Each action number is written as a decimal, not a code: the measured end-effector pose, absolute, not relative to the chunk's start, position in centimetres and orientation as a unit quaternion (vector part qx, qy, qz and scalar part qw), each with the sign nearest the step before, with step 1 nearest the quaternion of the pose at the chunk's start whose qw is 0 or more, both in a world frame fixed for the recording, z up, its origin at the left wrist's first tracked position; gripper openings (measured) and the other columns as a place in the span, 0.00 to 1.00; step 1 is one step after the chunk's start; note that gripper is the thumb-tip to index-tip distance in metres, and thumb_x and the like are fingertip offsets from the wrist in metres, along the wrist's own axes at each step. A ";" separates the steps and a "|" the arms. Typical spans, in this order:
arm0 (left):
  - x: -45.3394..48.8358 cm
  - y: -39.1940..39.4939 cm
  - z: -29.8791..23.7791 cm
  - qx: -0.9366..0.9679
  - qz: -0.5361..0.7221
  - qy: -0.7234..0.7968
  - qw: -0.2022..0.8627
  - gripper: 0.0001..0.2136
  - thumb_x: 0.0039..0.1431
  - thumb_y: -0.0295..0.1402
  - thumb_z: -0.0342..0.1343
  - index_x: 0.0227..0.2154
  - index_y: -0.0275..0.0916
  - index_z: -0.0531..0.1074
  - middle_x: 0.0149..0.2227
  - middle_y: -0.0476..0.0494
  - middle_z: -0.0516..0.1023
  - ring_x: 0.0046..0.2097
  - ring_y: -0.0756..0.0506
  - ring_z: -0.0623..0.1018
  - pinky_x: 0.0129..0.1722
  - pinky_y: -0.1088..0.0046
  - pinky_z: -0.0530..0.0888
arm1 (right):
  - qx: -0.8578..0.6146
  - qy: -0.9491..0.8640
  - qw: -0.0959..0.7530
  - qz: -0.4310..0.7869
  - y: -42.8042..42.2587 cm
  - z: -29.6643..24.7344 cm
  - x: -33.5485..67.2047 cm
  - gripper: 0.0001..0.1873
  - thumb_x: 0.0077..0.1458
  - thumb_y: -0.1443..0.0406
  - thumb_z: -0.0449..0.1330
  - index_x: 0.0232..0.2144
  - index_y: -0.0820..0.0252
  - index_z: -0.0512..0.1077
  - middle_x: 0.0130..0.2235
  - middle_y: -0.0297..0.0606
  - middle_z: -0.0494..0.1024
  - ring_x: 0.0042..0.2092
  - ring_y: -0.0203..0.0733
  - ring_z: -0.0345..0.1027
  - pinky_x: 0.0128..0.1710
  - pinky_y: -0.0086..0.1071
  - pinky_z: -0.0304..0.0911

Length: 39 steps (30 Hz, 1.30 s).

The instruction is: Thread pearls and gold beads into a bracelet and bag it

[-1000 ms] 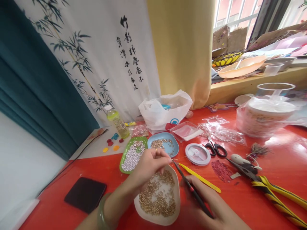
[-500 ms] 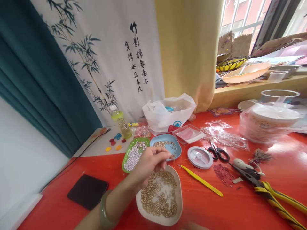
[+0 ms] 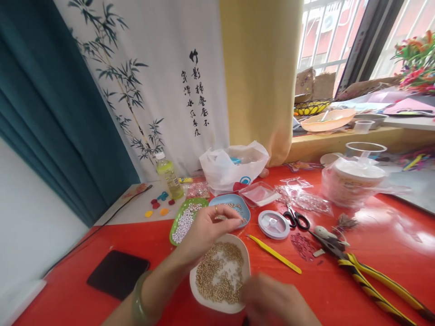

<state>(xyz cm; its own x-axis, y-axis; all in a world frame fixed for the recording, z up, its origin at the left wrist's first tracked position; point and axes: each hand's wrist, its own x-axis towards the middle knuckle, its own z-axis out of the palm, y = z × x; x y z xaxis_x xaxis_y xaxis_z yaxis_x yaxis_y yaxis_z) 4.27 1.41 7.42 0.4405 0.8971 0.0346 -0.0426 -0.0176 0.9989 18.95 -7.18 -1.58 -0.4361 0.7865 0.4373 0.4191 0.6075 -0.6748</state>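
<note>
My left hand (image 3: 212, 225), with a green bangle (image 3: 137, 296) on the wrist, is raised over the far edge of a cream dish (image 3: 247, 267) of small gold beads (image 3: 207, 276). Thumb and forefinger are pinched together; a tiny gold-coloured speck shows at their tips, too small to name. Smeared by motion, my right hand (image 3: 272, 299) is at the dish's near right edge, its fingers unclear. Behind the left hand are a blue tray (image 3: 247, 209) with gold beads and a green tray (image 3: 174, 225) with pearl-white beads (image 3: 183, 224).
Yellow tweezers (image 3: 275, 254), a white spool (image 3: 273, 225), black scissors (image 3: 297, 218) and yellow-black pliers (image 3: 360, 271) lie to the right. A black phone-like slab (image 3: 118, 274) lies left. Behind stand a drink bottle (image 3: 169, 176), a plastic bag (image 3: 220, 170) and a lidded tub (image 3: 356, 179).
My right hand has come in from the bottom edge to the cream dish. The left hand stays pinched over the dish. The view has turned somewhat to the right.
</note>
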 end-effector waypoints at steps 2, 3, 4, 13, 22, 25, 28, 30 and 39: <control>4.1 1.2 7.8 0.627 0.415 0.352 0.557 0.05 0.44 0.33 0.59 0.23 0.37 0.73 0.28 0.49 0.69 0.30 0.52 0.67 0.31 0.77 0.64 | -0.444 -0.716 0.435 0.318 -6.1 0.3 18.8 0.09 0.56 0.64 0.47 0.38 0.59 0.64 0.29 0.36 0.70 0.26 0.33 0.64 0.24 0.26 0.61; 4.0 1.1 8.0 0.637 0.427 0.350 0.537 0.05 0.44 0.33 0.59 0.23 0.37 0.73 0.27 0.49 0.69 0.30 0.52 0.67 0.31 0.77 0.64 | -0.461 -0.679 0.452 0.349 -5.5 1.2 18.8 0.14 0.56 0.65 0.48 0.45 0.59 0.59 0.31 0.36 0.70 0.26 0.33 0.63 0.24 0.26 0.62; 3.8 1.0 8.1 0.642 0.437 0.349 0.524 0.05 0.44 0.33 0.59 0.23 0.37 0.73 0.26 0.50 0.68 0.29 0.52 0.66 0.31 0.76 0.64 | -0.469 -0.659 0.453 0.375 -4.8 2.0 18.8 0.19 0.55 0.65 0.48 0.50 0.59 0.54 0.30 0.34 0.69 0.25 0.32 0.62 0.23 0.26 0.61; 3.1 0.8 8.8 0.571 0.500 0.342 0.555 0.05 0.43 0.31 0.60 0.25 0.37 0.73 0.25 0.48 0.74 0.29 0.51 0.71 0.32 0.76 0.66 | -0.510 -0.757 0.300 0.276 -0.1 3.0 21.4 0.16 0.49 0.68 0.53 0.43 0.59 0.67 0.32 0.36 0.74 0.31 0.37 0.66 0.31 0.31 0.62; 0.5 1.0 10.8 0.712 0.292 0.159 0.618 0.01 0.41 0.29 0.61 0.19 0.43 0.76 0.23 0.45 0.75 0.31 0.46 0.73 0.35 0.69 0.70 | -0.585 -0.734 0.284 0.194 1.7 2.6 27.0 0.13 0.51 0.64 0.50 0.33 0.61 0.72 0.35 0.42 0.77 0.36 0.46 0.70 0.36 0.36 0.62; 0.6 0.5 11.1 0.772 0.073 0.124 0.619 0.08 0.45 0.27 0.57 0.27 0.45 0.77 0.32 0.42 0.77 0.39 0.42 0.75 0.42 0.66 0.69 | -0.617 -0.708 0.286 0.190 0.7 3.0 29.4 0.13 0.52 0.61 0.50 0.33 0.61 0.71 0.31 0.41 0.77 0.31 0.44 0.70 0.32 0.35 0.63; 1.4 -0.2 10.9 0.799 -0.043 0.063 0.596 0.12 0.48 0.26 0.54 0.36 0.43 0.75 0.38 0.40 0.76 0.41 0.41 0.75 0.42 0.68 0.70 | -0.667 -0.669 0.297 0.136 -0.9 3.2 32.4 0.13 0.50 0.60 0.51 0.33 0.60 0.71 0.34 0.41 0.77 0.34 0.46 0.70 0.34 0.35 0.63; 1.9 -0.6 10.7 0.814 -0.050 0.050 0.577 0.12 0.49 0.28 0.53 0.38 0.41 0.75 0.38 0.39 0.76 0.40 0.41 0.75 0.41 0.68 0.71 | -0.689 -0.658 0.291 0.093 -2.4 3.1 34.2 0.14 0.51 0.59 0.50 0.33 0.61 0.70 0.36 0.45 0.77 0.35 0.47 0.70 0.34 0.35 0.62; 4.2 1.3 7.1 0.800 0.171 0.376 0.435 0.11 0.50 0.39 0.52 0.30 0.37 0.74 0.29 0.45 0.76 0.31 0.48 0.73 0.29 0.75 0.68 | -0.753 -0.633 0.164 -0.072 -8.5 -0.8 36.0 0.15 0.51 0.53 0.48 0.28 0.57 0.63 0.33 0.46 0.73 0.34 0.52 0.69 0.25 0.37 0.61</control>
<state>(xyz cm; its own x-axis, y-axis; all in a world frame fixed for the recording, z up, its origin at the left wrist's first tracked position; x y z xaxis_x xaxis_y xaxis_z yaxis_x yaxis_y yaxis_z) 4.20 1.30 7.13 0.6580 0.7511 -0.0541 0.4530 -0.3375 0.8251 36.01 -8.46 -0.82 0.1870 0.9301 0.3162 0.9773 -0.1436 -0.1557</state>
